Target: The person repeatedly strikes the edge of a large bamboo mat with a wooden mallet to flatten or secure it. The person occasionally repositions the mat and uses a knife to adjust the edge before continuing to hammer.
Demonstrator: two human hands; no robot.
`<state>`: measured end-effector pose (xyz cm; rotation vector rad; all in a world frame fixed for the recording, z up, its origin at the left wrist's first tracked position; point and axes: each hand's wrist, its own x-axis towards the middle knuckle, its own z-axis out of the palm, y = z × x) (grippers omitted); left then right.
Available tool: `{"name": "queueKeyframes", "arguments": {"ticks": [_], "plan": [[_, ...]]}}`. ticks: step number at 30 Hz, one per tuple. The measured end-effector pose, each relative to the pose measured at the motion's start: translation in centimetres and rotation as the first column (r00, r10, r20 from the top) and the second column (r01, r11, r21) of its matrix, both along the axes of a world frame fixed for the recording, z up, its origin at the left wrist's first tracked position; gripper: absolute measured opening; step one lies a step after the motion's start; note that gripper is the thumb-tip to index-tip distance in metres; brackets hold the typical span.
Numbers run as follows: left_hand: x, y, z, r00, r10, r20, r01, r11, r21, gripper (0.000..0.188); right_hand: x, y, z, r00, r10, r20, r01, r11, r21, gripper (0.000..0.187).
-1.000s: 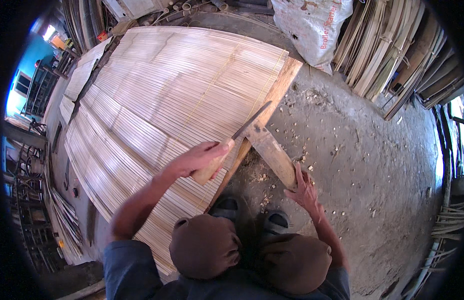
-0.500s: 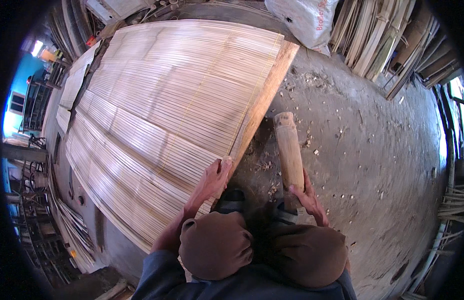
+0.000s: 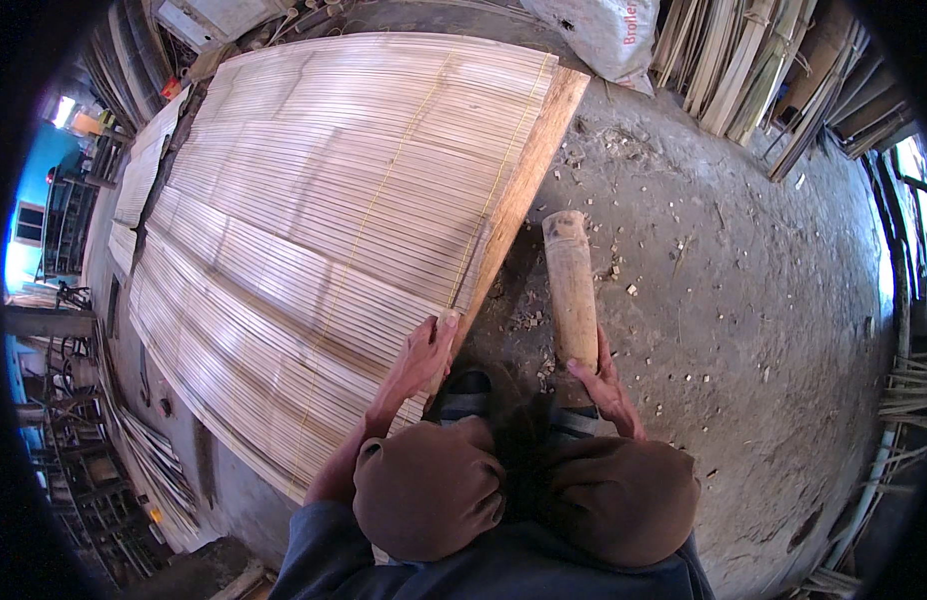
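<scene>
Withdrawn within one second from the cream slatted mat (image 3: pixel 314 190): pale-brown wooden cylinder (image 3: pixel 572 285), now over the grey floor (image 3: pixel 744 310), my right hand (image 3: pixel 608 388) curled around its near end. My left hand (image 3: pixel 420 362) grips a pale wooden handle (image 3: pixel 449 316) near the mat's edge; its blade, earlier visible, is hidden. Pale wood chips (image 3: pixel 528 320) and a white sack (image 3: pixel 599 38) lie beyond my brown-clad knees (image 3: pixel 424 490).

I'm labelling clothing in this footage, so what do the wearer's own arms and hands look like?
The left hand and right hand are ungloved, with no ring or watch that I can make out. The left forearm is bare up to a dark blue-grey sleeve with no visible marking. The right upper arm is hidden behind the brown-clothed knee.
</scene>
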<state>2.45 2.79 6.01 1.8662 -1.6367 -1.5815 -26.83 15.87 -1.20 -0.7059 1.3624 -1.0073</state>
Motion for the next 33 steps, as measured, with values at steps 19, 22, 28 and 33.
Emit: {"name": "queueKeyframes", "arguments": {"ticks": [19,22,28,33], "plan": [[1.2,0.5,-0.9,0.986,-0.134,0.098,0.137,0.99,-0.025,0.056,0.0,-5.9,7.3,0.963,-0.026,-0.269,-0.03,0.979,-0.204,0.101],[2.1,0.4,-2.4,0.954,-0.258,0.154,0.282,0.947,-0.155,0.057,-1.0,-11.5,15.3,0.917,-0.223,-0.33,0.035,0.871,-0.49,0.104],[1.1,-0.3,0.2,0.965,-0.217,0.15,0.218,0.976,0.007,0.054,-3.4,-18.1,20.1,0.755,-0.631,-0.179,0.205,0.486,-0.85,0.119],[0.6,-1.5,1.1,0.971,-0.192,0.14,0.19,0.981,0.032,0.062,-2.6,-12.0,5.3,0.72,0.107,-0.686,-0.34,0.915,-0.215,0.113]]}}
